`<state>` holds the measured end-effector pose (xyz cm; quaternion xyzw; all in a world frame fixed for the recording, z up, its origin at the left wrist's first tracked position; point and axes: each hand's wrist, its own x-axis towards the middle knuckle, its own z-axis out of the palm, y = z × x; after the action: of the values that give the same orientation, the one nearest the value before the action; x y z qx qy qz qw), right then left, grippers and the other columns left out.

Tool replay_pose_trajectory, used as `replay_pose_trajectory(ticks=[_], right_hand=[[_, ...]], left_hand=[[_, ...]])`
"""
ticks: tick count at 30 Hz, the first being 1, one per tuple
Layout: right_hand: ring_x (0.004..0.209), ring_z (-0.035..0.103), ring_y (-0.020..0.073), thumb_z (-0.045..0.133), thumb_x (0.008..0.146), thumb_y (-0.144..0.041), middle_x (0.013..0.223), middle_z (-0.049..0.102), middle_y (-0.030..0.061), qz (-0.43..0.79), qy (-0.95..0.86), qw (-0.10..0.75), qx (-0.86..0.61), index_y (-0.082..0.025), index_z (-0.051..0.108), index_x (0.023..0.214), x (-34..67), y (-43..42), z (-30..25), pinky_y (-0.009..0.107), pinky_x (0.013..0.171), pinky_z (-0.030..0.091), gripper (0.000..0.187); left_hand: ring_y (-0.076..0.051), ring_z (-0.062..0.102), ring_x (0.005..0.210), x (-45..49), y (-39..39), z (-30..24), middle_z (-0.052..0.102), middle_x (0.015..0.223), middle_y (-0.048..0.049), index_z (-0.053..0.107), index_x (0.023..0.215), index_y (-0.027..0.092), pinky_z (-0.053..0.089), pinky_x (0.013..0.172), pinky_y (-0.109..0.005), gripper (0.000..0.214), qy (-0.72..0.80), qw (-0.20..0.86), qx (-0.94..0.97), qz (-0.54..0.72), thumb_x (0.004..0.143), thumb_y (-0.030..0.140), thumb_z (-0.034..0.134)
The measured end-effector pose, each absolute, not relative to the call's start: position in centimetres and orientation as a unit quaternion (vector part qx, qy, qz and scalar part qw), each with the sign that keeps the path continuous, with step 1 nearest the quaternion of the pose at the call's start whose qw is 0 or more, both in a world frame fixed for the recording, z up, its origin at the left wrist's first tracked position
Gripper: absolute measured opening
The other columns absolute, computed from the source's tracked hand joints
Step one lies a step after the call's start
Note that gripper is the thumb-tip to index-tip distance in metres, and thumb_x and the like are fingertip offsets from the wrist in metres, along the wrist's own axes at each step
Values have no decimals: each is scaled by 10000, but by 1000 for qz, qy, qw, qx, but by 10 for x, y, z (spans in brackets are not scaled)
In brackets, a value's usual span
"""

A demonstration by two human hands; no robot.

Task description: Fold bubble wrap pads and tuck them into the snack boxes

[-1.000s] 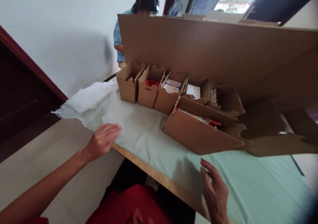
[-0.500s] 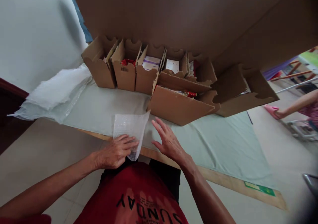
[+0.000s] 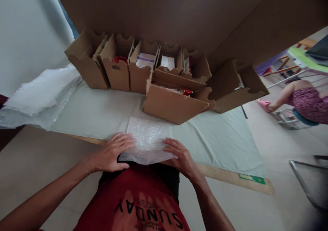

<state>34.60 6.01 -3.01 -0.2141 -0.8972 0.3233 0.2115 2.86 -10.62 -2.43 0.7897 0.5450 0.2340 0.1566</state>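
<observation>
A sheet or pouch of clear bubble wrap (image 3: 151, 135) lies at the front edge of the table, its near edge raised and hanging a little over. My left hand (image 3: 111, 154) rests flat on its left side, fingers stretched and thumb apart. On the opposite side, my right hand (image 3: 180, 155) has its fingers bent over the right edge near the corner; its thumb is hidden. Beyond the wrap stands a cardboard bin (image 3: 174, 104) with red and white packets inside.
Several cardboard bins (image 3: 119, 77) stand in a row below a large cardboard panel (image 3: 153, 15). A pile of bubble wrap (image 3: 38, 94) covers the table's left end. A pale green cloth (image 3: 220, 138) covers the tabletop. At the right, another person's leg (image 3: 284, 94) and a metal frame (image 3: 302, 183) show.
The bubble wrap now lies wider and flatter between my hands. My right hand has come down from the air onto its right edge. The view has shifted to the right.
</observation>
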Motion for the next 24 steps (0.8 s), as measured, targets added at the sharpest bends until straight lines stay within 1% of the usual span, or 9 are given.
replay_pose_trajectory(ticks=[2,4,7,10,12,14,17,20,24], right_hand=[[1198,686,244,564,868,-115,1228,761,83,381,-859,233,-250,-249,769,1050,362,56,-33,464,1045,542,305],[1114,723,237,574,922,-221,1168,780,81,439,-813,245,-294,-248,778,1026,368,54,-34,427,1008,561,231],[946,744,243,608,928,-391,979,801,73,470,-755,246,-385,-222,788,884,365,57,-36,365,861,587,251],[739,686,216,627,879,-476,766,753,45,452,-720,252,-463,-201,765,791,355,64,-37,314,683,545,320],[673,638,191,609,869,-487,720,721,32,447,-709,262,-478,-189,761,825,346,70,-37,292,633,506,337],[630,603,171,587,870,-484,688,694,22,446,-712,261,-476,-182,752,852,338,76,-37,277,607,476,344],[607,583,162,594,850,-462,662,672,12,420,-729,239,-484,-186,729,867,328,83,-37,273,610,451,308],[615,591,168,626,814,-418,672,677,2,390,-736,206,-513,-190,714,1000,323,87,-38,276,625,433,307],[640,611,178,627,814,-382,706,692,-6,353,-748,167,-537,-177,657,1221,319,88,-36,284,660,420,457]], left_hand=[[-336,443,1478,30,-101,-32,585,1506,-133,532,1448,219,319,1229,-587,698,542,168,794,220,805,347,771],[-311,445,1479,33,-93,-40,614,1477,-118,583,1397,225,336,1221,-569,545,550,163,784,235,866,276,699],[-281,569,1364,41,-79,-49,737,1271,-106,722,1140,217,421,1157,-523,258,578,143,749,291,923,197,585],[-277,691,1110,52,-67,-51,781,1024,-109,747,899,190,524,1003,-477,184,622,120,689,351,920,227,568],[-273,697,1017,59,-61,-49,776,978,-103,746,884,183,544,934,-453,198,645,122,654,376,920,296,588],[-262,687,998,65,-57,-47,772,984,-92,743,889,187,545,907,-425,254,660,137,623,396,949,352,559],[-244,669,984,74,-53,-49,753,950,-79,703,773,203,539,899,-400,350,705,115,555,426,993,358,480],[-278,637,1032,83,-51,-56,724,1009,-100,627,653,210,513,959,-454,302,755,19,511,409,920,345,580],[-346,576,1191,86,-52,-62,659,1192,-141,611,686,208,451,1053,-546,187,782,-22,522,339,856,276,652]])
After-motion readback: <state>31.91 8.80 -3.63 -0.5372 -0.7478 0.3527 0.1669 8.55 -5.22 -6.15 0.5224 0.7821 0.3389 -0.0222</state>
